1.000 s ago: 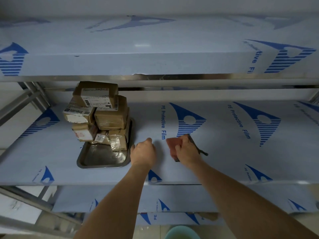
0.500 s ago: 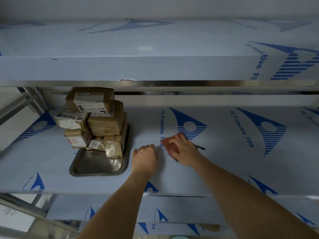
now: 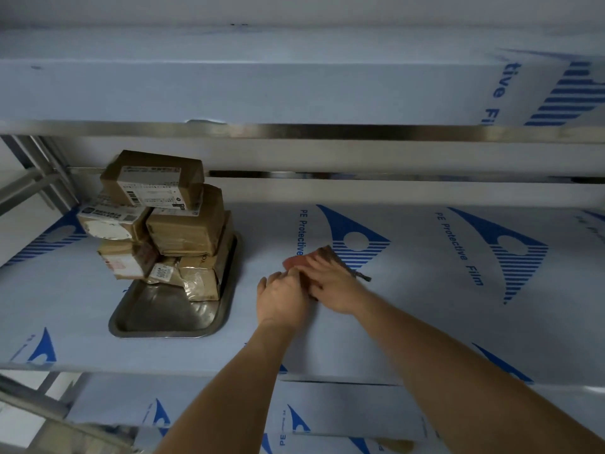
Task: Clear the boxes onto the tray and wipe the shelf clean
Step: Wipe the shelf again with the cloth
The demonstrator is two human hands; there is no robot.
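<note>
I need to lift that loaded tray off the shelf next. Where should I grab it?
Probably the tray by its two long rims, from the front: the boxes stack tall at the far end, overhanging the left side, so grip well back, near the load.

An upper shelf level (image 3: 262,90), wrapped in pale blue protective film printed with blue triangular logos, spans the top. A bare metal rail (image 3: 327,131) runs along its front edge. Grey metal frame struts (image 3: 36,178) stand at the left. Lower shelf levels (image 3: 343,417), likewise film-covered, lie beneath. A white wall (image 3: 19,231) shows at the left.
</note>
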